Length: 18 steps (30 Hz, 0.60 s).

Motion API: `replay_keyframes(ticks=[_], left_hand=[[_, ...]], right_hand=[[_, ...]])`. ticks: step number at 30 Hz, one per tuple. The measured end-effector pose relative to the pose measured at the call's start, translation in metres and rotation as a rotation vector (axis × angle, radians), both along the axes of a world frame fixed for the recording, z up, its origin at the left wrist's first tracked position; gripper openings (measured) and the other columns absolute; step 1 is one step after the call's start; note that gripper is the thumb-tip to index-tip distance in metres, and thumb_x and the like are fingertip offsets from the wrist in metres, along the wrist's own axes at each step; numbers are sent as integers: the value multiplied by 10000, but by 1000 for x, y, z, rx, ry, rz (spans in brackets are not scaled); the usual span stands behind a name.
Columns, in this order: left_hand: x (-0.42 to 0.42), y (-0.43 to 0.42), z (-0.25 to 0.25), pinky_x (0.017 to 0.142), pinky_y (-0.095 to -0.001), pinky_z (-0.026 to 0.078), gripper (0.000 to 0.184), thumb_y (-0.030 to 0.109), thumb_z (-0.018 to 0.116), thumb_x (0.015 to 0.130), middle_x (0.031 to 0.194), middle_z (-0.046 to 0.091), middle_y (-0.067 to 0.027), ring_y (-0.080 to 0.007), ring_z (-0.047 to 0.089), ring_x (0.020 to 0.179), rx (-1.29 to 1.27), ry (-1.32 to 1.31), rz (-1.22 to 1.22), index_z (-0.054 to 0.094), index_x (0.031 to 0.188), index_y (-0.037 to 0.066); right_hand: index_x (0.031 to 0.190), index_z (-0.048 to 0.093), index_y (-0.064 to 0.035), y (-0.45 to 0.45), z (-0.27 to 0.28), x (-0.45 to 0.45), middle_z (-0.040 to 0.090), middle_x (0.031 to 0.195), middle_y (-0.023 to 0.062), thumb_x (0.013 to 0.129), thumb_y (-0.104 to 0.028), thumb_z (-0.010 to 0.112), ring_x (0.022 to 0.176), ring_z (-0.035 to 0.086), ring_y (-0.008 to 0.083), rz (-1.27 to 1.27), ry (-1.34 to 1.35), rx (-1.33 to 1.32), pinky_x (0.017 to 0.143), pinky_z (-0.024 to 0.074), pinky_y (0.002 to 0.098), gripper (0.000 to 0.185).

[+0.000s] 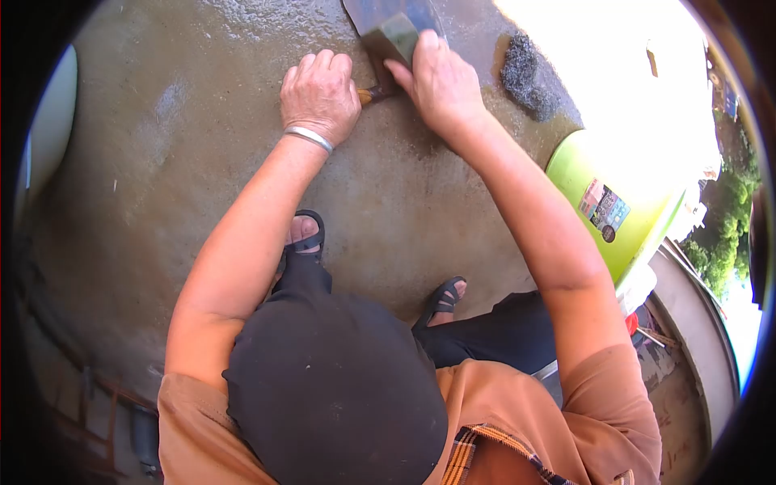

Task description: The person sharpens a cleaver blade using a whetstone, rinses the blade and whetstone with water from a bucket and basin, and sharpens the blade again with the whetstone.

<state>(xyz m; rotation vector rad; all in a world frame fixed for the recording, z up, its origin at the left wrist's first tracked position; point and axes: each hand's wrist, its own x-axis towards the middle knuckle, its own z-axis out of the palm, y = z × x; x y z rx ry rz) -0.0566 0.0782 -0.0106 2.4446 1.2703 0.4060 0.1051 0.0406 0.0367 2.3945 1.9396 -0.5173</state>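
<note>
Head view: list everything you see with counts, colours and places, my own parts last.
Blade: one, bluish grey, top edge
Block: one, greenish grey, over blade
Handle: one, brownish yellow, below blade
Clump: one, dark grey, upper right
Tub: one, lime green, right
Rounded object: one, pale, left edge
Ground: one, brownish grey, underneath
Plants: uncounted, green, far right
Bracelet: one, silvery, upper left-centre
Shirt: one, brown, bottom
Trousers: one pair, dark, lower middle
Sandals: two, black, middle
Feet: two, in sandals
Arms: two, bare, left and right
Left hand: one, bare, around handle
Right hand: one, bare, holding block
</note>
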Motion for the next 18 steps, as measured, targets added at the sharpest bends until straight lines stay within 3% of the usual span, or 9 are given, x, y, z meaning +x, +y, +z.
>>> replay_keyframes(ticks=[2, 5, 9, 11, 13, 14, 16, 18], left_hand=[[1, 1, 0, 745, -378, 448, 120, 119, 596, 733, 834, 517, -70, -259, 542, 857, -52, 29, 0, 503, 801, 83], [-1, 3, 2, 745, -379, 447, 123, 125, 599, 734, 833, 517, -68, -257, 541, 857, -30, 13, -93, 502, 797, 86], [0, 1, -2, 736, -385, 448, 133, 121, 603, 721, 826, 517, -70, -259, 540, 845, 7, -3, -84, 501, 796, 83], [-1, 3, 3, 733, -387, 452, 121, 116, 589, 723, 820, 524, -85, -274, 545, 840, -13, 2, -81, 505, 798, 73], [-1, 3, 3, 741, -388, 452, 119, 114, 591, 723, 830, 521, -87, -273, 544, 848, -29, 17, -64, 507, 798, 73], [-2, -5, 4, 741, -388, 452, 119, 114, 591, 723, 830, 521, -87, -273, 544, 848, -50, 9, -69, 507, 798, 73], [-1, 1, 1, 745, -387, 451, 122, 116, 595, 721, 834, 520, -90, -271, 543, 850, -37, -11, 1, 509, 797, 74], [0, 3, 2, 732, -375, 452, 107, 116, 588, 723, 821, 517, -86, -260, 545, 839, -42, -20, -12, 514, 794, 82]], right_hand=[[990, 424, 5, -52, 6, 0, 581, 919, 192, 828, -342, 665, 854, 630, 344, 33, 31, -77, 712, 531, 415, 453], [996, 431, 14, -60, 10, 1, 582, 927, 205, 820, -334, 677, 866, 635, 341, -10, 33, -142, 713, 537, 413, 461], [942, 428, 15, 22, 2, 4, 615, 849, 227, 866, -395, 606, 792, 628, 399, 27, 3, 24, 671, 524, 440, 453], [1017, 468, 6, 79, 4, -5, 632, 889, 207, 848, -347, 628, 827, 655, 343, -60, -21, 26, 683, 541, 405, 423], [978, 450, 11, 83, 3, -1, 622, 844, 210, 860, -373, 610, 796, 640, 372, 50, 9, 49, 670, 531, 422, 433], [939, 432, 16, 73, 5, 6, 612, 800, 214, 872, -399, 593, 765, 624, 400, 152, 20, 38, 658, 521, 440, 450], [962, 457, 13, 18, 0, 10, 603, 871, 189, 820, -362, 662, 784, 646, 341, 209, 10, 86, 673, 539, 403, 451], [943, 445, 1, -28, 13, 6, 582, 901, 200, 804, -337, 687, 806, 638, 343, 159, 52, -21, 686, 533, 410, 438]])
